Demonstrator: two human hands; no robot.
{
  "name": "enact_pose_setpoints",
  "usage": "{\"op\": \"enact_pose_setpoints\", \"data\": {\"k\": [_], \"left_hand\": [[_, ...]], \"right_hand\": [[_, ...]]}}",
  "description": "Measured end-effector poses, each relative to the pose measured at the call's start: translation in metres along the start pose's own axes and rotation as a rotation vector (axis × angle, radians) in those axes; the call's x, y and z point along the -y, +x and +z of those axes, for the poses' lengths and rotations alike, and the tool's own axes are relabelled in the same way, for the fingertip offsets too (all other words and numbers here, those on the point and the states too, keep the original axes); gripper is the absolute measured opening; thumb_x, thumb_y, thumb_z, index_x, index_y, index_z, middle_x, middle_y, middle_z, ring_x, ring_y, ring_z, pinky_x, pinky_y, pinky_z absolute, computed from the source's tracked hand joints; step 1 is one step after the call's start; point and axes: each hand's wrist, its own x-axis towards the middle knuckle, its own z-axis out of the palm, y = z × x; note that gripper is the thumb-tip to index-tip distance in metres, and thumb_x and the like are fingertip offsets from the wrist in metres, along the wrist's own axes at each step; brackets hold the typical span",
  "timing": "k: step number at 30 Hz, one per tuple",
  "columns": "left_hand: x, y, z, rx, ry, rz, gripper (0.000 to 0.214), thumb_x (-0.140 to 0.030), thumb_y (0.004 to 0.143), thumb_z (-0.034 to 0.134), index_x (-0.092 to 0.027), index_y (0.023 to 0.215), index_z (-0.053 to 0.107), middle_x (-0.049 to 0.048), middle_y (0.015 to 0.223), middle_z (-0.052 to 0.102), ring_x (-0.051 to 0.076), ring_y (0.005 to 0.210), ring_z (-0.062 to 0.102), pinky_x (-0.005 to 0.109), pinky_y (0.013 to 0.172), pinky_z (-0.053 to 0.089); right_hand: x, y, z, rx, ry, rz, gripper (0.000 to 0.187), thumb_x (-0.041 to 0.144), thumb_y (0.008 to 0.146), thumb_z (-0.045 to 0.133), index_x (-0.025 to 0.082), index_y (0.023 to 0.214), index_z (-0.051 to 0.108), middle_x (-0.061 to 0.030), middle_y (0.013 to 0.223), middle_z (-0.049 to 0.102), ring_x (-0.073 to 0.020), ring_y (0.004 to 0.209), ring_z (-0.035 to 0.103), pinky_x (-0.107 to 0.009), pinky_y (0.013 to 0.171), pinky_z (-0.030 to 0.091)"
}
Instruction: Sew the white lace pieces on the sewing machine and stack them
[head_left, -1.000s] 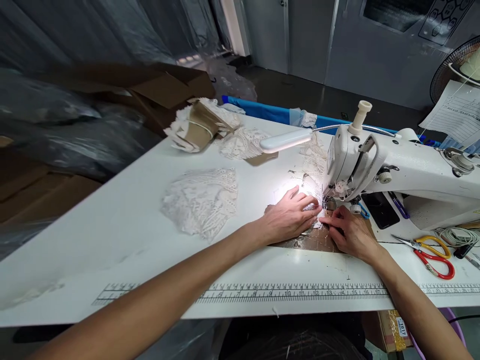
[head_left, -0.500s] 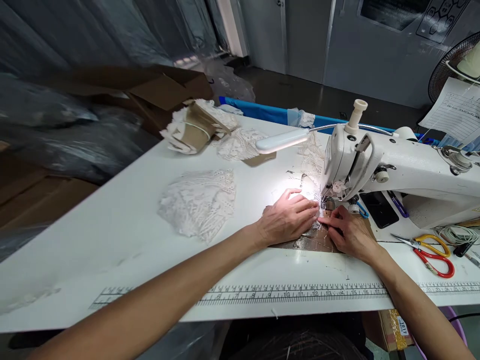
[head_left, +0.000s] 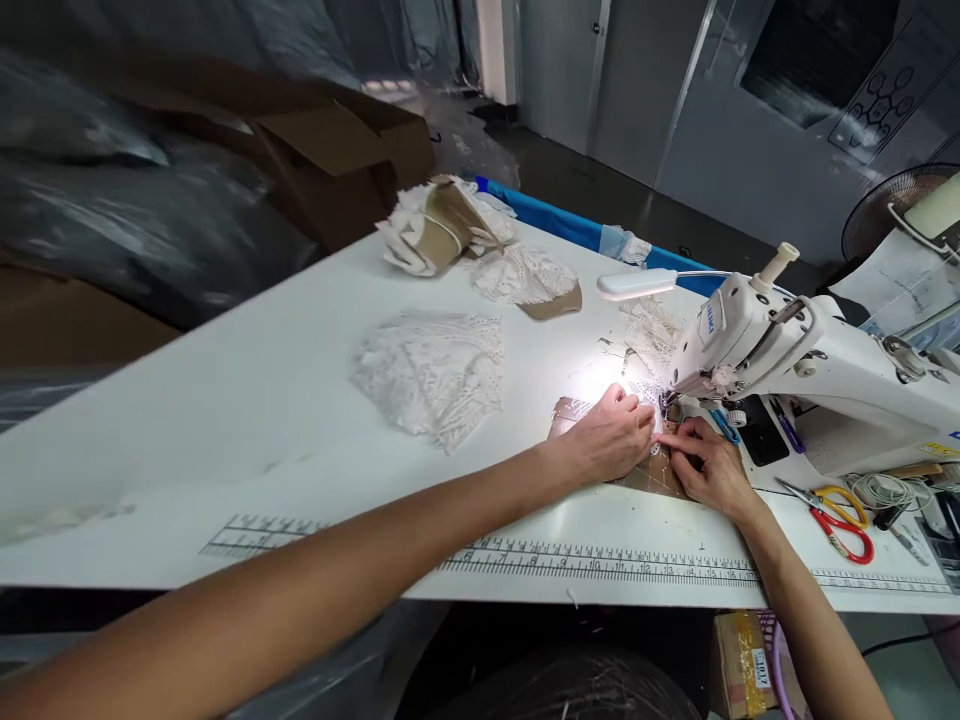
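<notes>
Person's left hand (head_left: 619,437): fingers curled on white lace (head_left: 651,390), can't tell if pinching | right hand (head_left: 705,462): pointer finger out at lace, pinch unclear | lace: by sewing machine's (head_left: 855,375) needle end

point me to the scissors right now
In the head view, the scissors lie on the white table at the right, between the right hand and the coiled cord, just above the printed ruler.

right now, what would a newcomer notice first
Probably the bright glow beside the white sewing machine, with the left hand and right hand close together near it. Then the scissors with red and yellow handles, right of the right hand, and the heap of lace, left of the left hand.
</notes>
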Motion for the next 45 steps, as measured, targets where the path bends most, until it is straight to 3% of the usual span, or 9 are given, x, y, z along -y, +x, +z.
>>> {"op": "enact_pose_setpoints", "data": {"k": [9, 16, 23, 31, 37, 45], "left_hand": [[0.007, -0.001, 0.001, -0.092, -0.038, 0.058, 0.026, -0.021, 0.095, 0.046, -0.016, 0.076, 0.064, 0.0065, 0.083, 0.062, 0.020, 0.074, 0.054, 0.038, 0.066, 0.041], [0.012, -0.001, 0.001, -0.084, -0.115, 0.039, 0.030, -0.025, 0.097, 0.040, -0.014, 0.082, 0.064, 0.0090, 0.095, 0.066, 0.020, 0.077, 0.055, 0.038, 0.072, 0.041], [0.029, 0.001, 0.002, -0.063, -0.308, 0.085, 0.022, -0.032, 0.092, 0.049, -0.021, 0.086, 0.068, 0.0027, 0.106, 0.071, 0.021, 0.088, 0.060, 0.044, 0.089, 0.040], [0.032, 0.003, -0.001, -0.016, -0.293, 0.134, 0.024, -0.027, 0.093, 0.045, -0.021, 0.095, 0.069, 0.0042, 0.113, 0.070, 0.020, 0.090, 0.060, 0.044, 0.094, 0.042], [0.034, 0.005, -0.004, 0.003, -0.273, 0.168, 0.027, -0.027, 0.094, 0.043, -0.020, 0.094, 0.069, 0.0054, 0.114, 0.070, 0.021, 0.088, 0.061, 0.046, 0.090, 0.043], [0.030, 0.001, -0.002, -0.027, -0.238, 0.159, 0.025, -0.026, 0.095, 0.044, -0.017, 0.105, 0.065, 0.0094, 0.118, 0.067, 0.024, 0.094, 0.060, 0.056, 0.100, 0.040]], "right_hand": [[0.001, 0.003, 0.002, -0.014, 0.006, -0.018, 0.037, 0.016, 0.089, 0.047, 0.027, 0.113, 0.074, -0.0042, 0.089, 0.060, -0.0144, 0.073, 0.059, -0.026, 0.068, 0.052], [0.001, 0.000, 0.002, -0.002, -0.031, 0.017, 0.035, 0.018, 0.090, 0.048, 0.026, 0.111, 0.075, -0.0044, 0.094, 0.062, -0.0136, 0.070, 0.059, -0.025, 0.065, 0.053], [0.001, 0.000, 0.002, 0.006, -0.055, 0.019, 0.036, 0.017, 0.088, 0.051, 0.030, 0.113, 0.074, -0.0029, 0.096, 0.063, -0.0136, 0.071, 0.060, -0.025, 0.069, 0.053], [-0.003, -0.003, 0.007, 0.040, -0.023, 0.022, 0.034, 0.017, 0.088, 0.052, 0.025, 0.115, 0.072, -0.0058, 0.101, 0.063, -0.0180, 0.085, 0.063, -0.029, 0.073, 0.052], [-0.004, -0.004, 0.010, 0.008, -0.039, -0.028, 0.032, 0.017, 0.087, 0.053, 0.022, 0.112, 0.073, -0.0070, 0.097, 0.064, -0.0182, 0.078, 0.062, -0.028, 0.067, 0.051], [-0.003, -0.004, 0.005, 0.015, -0.059, -0.040, 0.034, 0.017, 0.088, 0.054, 0.025, 0.115, 0.072, -0.0057, 0.098, 0.064, -0.0172, 0.080, 0.062, -0.026, 0.070, 0.051]]}}
